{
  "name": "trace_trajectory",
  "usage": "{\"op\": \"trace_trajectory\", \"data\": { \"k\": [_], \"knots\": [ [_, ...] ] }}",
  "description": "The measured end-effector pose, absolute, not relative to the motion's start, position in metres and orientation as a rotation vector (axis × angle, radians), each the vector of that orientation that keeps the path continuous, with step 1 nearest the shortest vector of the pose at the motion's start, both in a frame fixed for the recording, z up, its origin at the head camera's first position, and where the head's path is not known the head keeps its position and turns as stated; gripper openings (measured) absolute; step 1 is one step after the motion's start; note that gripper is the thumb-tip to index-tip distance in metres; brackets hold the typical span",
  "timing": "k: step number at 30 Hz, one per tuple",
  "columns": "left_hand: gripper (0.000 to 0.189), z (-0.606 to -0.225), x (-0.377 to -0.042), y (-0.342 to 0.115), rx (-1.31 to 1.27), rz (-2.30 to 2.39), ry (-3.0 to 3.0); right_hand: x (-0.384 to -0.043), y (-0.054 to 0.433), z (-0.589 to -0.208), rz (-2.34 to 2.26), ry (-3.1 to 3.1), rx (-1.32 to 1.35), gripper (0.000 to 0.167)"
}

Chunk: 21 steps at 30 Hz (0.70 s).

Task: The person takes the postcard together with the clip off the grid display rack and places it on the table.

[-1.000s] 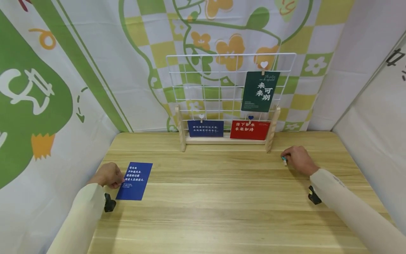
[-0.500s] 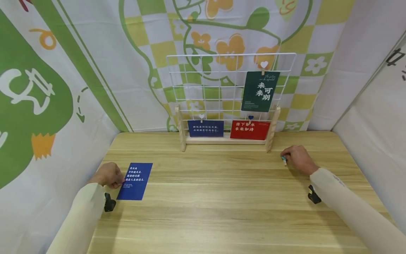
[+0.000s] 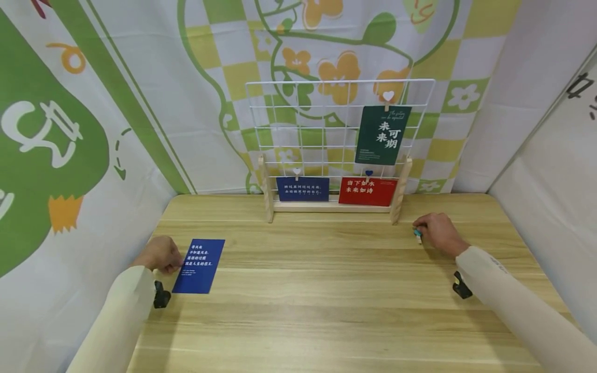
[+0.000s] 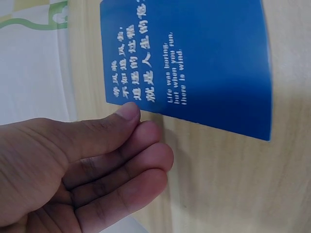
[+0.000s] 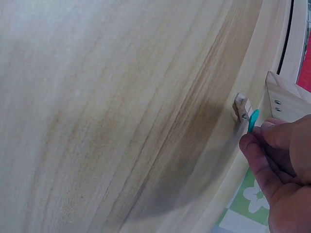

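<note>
At the table's left, my left hand (image 3: 163, 254) pinches the long left edge of a blue card (image 3: 201, 267) printed with white lettering. In the left wrist view the thumb (image 4: 129, 111) lies on the card's edge with the fingers beneath. Over to the right, my right hand (image 3: 438, 234) holds a small wooden clothespin (image 5: 242, 108) by its teal ornament (image 5: 253, 120), between thumb and fingertips. The pin's wooden end points away from the fingers, close over the table.
A white wire grid rack (image 3: 300, 127) on wooden feet stands at the back. Clipped to it by heart clothespins are a green card (image 3: 373, 137), a smaller blue card (image 3: 303, 196) and a red card (image 3: 373, 198). Printed cloth (image 3: 224, 31) hangs behind and at both sides.
</note>
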<state>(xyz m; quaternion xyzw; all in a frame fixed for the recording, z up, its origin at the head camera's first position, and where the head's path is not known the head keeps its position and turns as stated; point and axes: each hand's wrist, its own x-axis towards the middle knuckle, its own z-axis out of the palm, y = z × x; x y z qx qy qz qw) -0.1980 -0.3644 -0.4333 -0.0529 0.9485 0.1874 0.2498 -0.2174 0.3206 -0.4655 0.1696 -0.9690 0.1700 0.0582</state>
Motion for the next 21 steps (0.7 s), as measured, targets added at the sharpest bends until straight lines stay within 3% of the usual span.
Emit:
{"op": "trace_trajectory", "data": {
  "k": [11, 21],
  "knots": [
    [0.008, -0.423, -0.205, -0.357, -0.049, 0.484, 2.689, -0.216, 0.326, -0.456, 0.494, -2.927, 0.512, 0.014],
    [0.014, -0.409, -0.212, -0.341, 0.131, 0.482, 2.833, -0.216, 0.330, -0.446, 0.509, -2.920, 0.450, 0.022]
  ]
}}
